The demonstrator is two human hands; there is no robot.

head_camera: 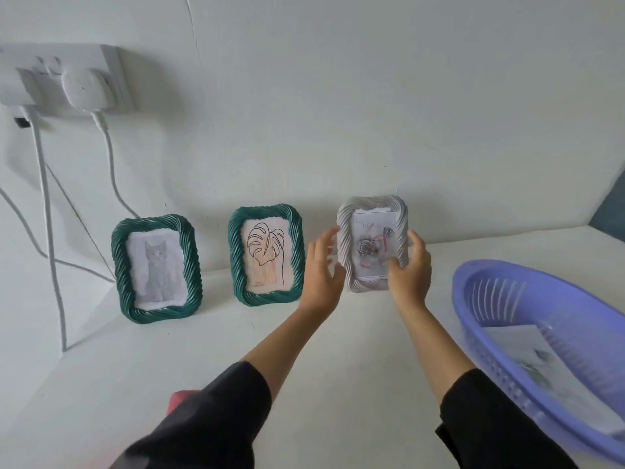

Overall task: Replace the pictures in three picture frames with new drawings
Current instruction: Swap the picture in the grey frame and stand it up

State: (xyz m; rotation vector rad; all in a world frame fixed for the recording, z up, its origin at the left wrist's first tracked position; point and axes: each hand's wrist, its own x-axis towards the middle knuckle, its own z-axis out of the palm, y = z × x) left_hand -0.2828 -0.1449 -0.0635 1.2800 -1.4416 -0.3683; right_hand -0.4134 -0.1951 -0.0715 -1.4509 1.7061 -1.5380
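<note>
Sleeves, dark and pushed up the forearms, sit nearest us. To our right a lilac basket lies on the white surface with printed sheets in it. Beyond these, both arms reach forward to the white frame, which is upright with its long axis vertical, between our two hands. We cannot tell whether its bottom edge rests on the surface or hangs just above it. Our right hand has it, thumb across the lower right of the front and fingers curled round the right edge. Our left hand is spread and relaxed just beside the frame's left edge, holding nothing; whether a fingertip touches the rim we cannot say. So the frame lies just right of the free hand, and we judge that hand must take the left edge or the back before the rose drawing can come out. Farther left stand the leaf frame and the cat frame, both green and apart from each other. Behind them rises the wall, with a socket and hanging cables.
</note>
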